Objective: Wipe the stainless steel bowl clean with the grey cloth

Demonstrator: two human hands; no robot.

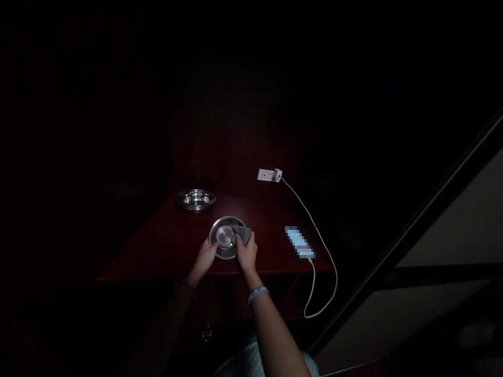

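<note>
Near the front of a dark red table, my left hand (206,256) grips the lower left rim of a shiny metal bowl (225,236), its thumb over the edge. My right hand (247,252) is closed on a grey cloth (241,235) pressed against the bowl's right inner side. The bowl is tilted so that its inside faces me. Farther back to the left, a stack of metal bowls (196,199) stands on the table. Fingers of both hands beneath the bowl and cloth are hidden.
A phone (299,242), its screen lit and blurred, lies on the right of the table (157,251). Its white cable (337,280) hangs past the front edge and runs up to a charger in a wall socket (267,175). The surroundings are very dark.
</note>
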